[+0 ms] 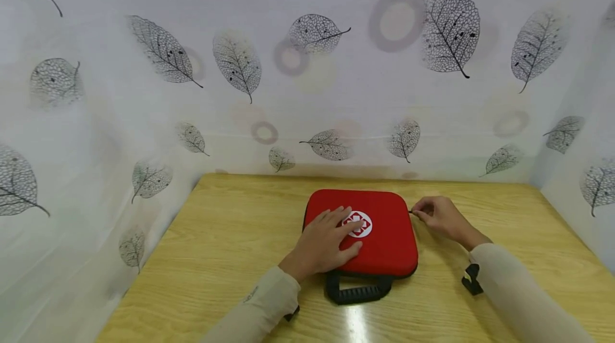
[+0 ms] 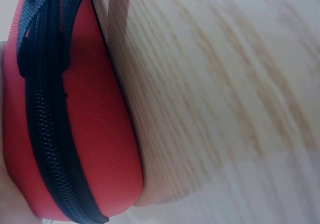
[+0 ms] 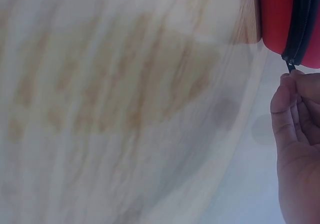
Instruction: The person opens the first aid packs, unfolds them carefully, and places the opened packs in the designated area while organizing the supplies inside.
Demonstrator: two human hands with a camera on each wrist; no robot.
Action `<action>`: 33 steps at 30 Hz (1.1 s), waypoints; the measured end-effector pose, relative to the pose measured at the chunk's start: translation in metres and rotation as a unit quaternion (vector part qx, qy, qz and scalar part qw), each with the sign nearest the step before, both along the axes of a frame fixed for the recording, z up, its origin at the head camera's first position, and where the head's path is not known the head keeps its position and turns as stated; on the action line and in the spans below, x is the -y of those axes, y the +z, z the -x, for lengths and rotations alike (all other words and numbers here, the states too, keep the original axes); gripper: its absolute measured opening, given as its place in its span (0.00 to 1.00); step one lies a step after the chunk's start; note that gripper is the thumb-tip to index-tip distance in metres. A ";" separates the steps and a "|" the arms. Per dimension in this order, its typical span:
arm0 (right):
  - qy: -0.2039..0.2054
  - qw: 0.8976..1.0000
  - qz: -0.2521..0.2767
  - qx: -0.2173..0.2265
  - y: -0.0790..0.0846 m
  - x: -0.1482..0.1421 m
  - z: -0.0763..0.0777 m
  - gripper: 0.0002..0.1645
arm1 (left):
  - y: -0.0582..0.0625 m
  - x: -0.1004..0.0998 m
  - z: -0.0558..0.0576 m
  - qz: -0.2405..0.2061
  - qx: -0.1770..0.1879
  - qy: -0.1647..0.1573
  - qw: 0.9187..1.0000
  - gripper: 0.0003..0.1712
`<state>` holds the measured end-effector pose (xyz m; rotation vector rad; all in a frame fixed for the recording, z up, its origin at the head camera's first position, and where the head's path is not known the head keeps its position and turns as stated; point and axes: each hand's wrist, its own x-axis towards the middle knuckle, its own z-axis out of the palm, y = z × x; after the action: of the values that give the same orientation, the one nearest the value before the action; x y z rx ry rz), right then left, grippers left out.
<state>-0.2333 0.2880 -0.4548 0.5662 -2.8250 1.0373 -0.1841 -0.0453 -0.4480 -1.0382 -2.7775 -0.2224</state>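
A red zippered first-aid case (image 1: 384, 252) with a white emblem lies flat on the wooden table, its black handle (image 1: 359, 294) toward me. My left hand (image 1: 326, 241) rests on the lid with its fingers spread, partly over the emblem. At the case's right side, my right hand (image 1: 439, 217) pinches a small black zipper pull (image 3: 291, 66) between thumb and finger. In the left wrist view the black zipper (image 2: 47, 129) runs along the case's side, its teeth meshed there. Only an edge of my left hand (image 2: 12, 199) shows in that view.
The wooden table (image 1: 230, 236) spreads around the case. Behind it and on both sides hangs a pale sheet (image 1: 326, 103) printed with dark leaves. Black straps (image 1: 472, 279) sit at the wrists over beige sleeves.
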 end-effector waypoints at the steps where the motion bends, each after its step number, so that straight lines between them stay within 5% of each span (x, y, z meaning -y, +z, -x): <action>1: 0.000 1.000 0.000 0.002 0.000 0.000 -0.002 0.04 | 0.000 0.000 0.000 0.001 -0.001 0.000 1.000 0.31; 10: -0.004 1.000 0.005 -0.004 -0.001 0.002 -0.008 0.03 | -0.004 0.004 0.002 -0.002 0.001 -0.011 1.000 0.32; 22: -0.015 0.999 -0.001 -0.028 -0.004 0.005 0.008 0.03 | 0.005 0.012 0.008 0.025 0.043 -0.039 0.998 0.35; 33: -0.026 0.999 0.011 -0.015 -0.008 0.007 0.017 0.03 | 0.004 0.012 0.012 0.030 0.029 -0.062 0.997 0.34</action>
<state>-0.2506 0.2807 -0.4629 0.4980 -2.7836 1.0399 -0.1958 -0.0574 -0.4443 -1.2385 -2.7892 -0.1879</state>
